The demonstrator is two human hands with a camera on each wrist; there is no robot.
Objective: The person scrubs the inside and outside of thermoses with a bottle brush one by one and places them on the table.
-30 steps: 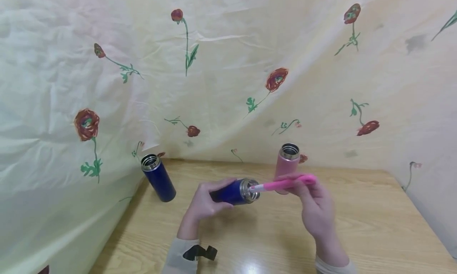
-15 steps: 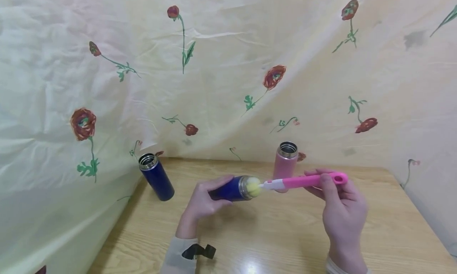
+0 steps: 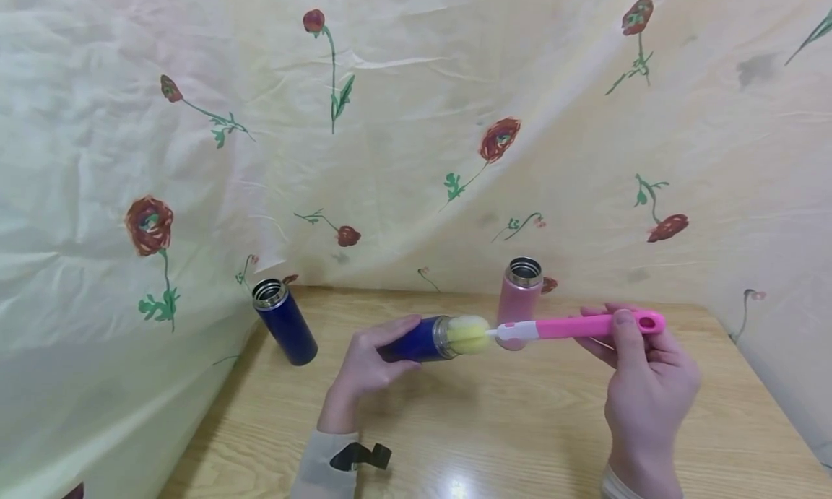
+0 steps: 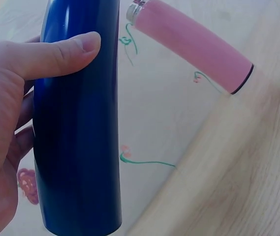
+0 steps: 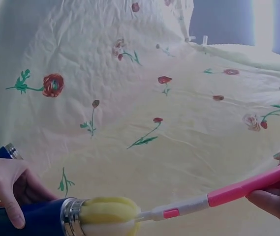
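My left hand (image 3: 367,362) grips a blue vacuum flask (image 4: 78,147) that lies tilted on its side in the air, its steel mouth facing right. Between thumb and fingers my right hand (image 3: 650,398) pinches the pink handle of a bottle brush (image 3: 572,328). The yellow and white sponge head (image 5: 109,212) sits at the flask's mouth, most of it showing outside the steel rim, its far end hidden inside. In the right wrist view the brush's white neck (image 5: 179,211) runs straight out from the sponge towards my right fingers.
A pink flask (image 3: 518,297), lidless, stands on the wooden table (image 3: 533,427) behind the brush. Another blue flask (image 3: 286,326) stands lidless at the left. A flowered cloth (image 3: 403,159) hangs behind and along the left side.
My right hand has moved right, drawing the brush outward so that its sponge head now shows at the flask's mouth. The left hand and its flask have hardly moved.
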